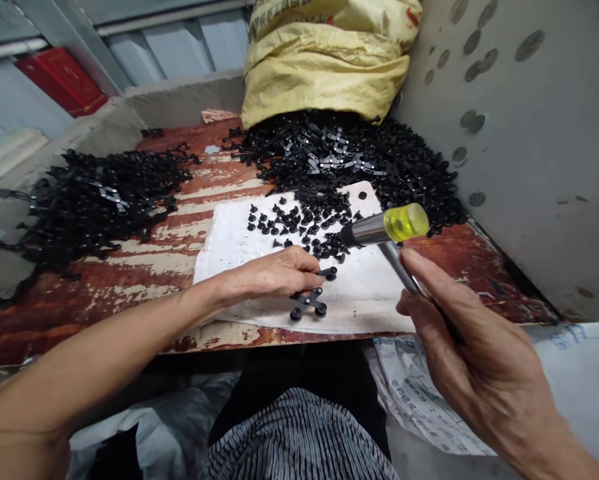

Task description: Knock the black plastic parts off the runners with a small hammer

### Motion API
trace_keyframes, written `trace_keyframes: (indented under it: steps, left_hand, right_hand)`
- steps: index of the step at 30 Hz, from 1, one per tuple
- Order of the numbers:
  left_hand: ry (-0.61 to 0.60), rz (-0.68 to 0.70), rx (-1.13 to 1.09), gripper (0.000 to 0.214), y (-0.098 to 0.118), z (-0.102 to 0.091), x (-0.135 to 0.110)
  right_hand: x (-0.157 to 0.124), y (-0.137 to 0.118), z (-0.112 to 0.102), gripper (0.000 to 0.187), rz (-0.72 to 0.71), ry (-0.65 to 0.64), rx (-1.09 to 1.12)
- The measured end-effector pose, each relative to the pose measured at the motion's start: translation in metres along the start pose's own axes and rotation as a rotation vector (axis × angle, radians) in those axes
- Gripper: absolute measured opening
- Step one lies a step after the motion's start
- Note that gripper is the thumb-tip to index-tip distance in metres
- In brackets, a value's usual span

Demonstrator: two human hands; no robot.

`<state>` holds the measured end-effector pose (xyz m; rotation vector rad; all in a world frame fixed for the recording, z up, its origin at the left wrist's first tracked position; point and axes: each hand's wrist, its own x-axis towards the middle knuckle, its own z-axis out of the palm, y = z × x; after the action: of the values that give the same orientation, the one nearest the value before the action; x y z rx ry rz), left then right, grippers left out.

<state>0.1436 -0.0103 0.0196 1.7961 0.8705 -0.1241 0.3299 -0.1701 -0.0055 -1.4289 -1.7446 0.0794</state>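
- Left hand (294, 270): at my remote view, its fingertips were pinched on a black linkage (307, 301), whose crossed bars and round ends showed just on the near side of those fingertips, over the white cloth (369, 300).
- Right hand (484, 347): I had it curled round the handle of a hammer (367, 230). The head lay beyond the right fingers, its black face toward the left hand's side and its yellow face (407, 222) outward. I could not tell its height above the cloth.
- Beyond the left fingertips: loose black studs (289, 220) were scattered on the cloth; farther off lay a heap of black parts (419, 160) below a yellow sack (324, 73). A second pile (104, 200) lay to the left of the left hand.
- Technique: I judged that the linkage wanted laying flat, with the left fingertips well clear of the hammer's face.
- Control: a relaxed right grip, a square face and short, light taps seemed safest; a tilted face might bend a bar or skid toward the fingers.
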Motion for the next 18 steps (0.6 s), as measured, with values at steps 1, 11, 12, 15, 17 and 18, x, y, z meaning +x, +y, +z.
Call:
trace_keyframes:
  steps: [1,11,12,15,17,18]
  left_hand:
    - [-0.002,0.007,0.004,0.028,0.0,0.0,0.001]
    - [-0.047,-0.03,-0.005,0.028,-0.003,0.0,0.003]
    - [-0.052,-0.026,-0.002,0.027,-0.002,-0.001,0.003]
    - [-0.069,-0.03,0.016,0.026,-0.004,-0.002,0.006]
    - [-0.064,-0.03,0.026,0.027,-0.005,-0.003,0.007]
    - [-0.061,-0.023,0.035,0.027,-0.006,-0.003,0.007]
  right_hand:
    - [-0.001,0.0,0.001,0.069,-0.032,-0.022,-0.042]
    - [-0.009,0.008,0.003,0.07,-0.06,-0.13,-0.158]
    - [-0.01,0.009,0.005,0.067,-0.084,-0.173,-0.16]
    - [-0.013,0.012,0.011,0.067,-0.079,-0.045,-0.121]
    - [-0.015,0.014,0.014,0.069,-0.083,0.021,-0.106]
    - [-0.015,0.015,0.015,0.067,-0.078,-0.008,-0.098]
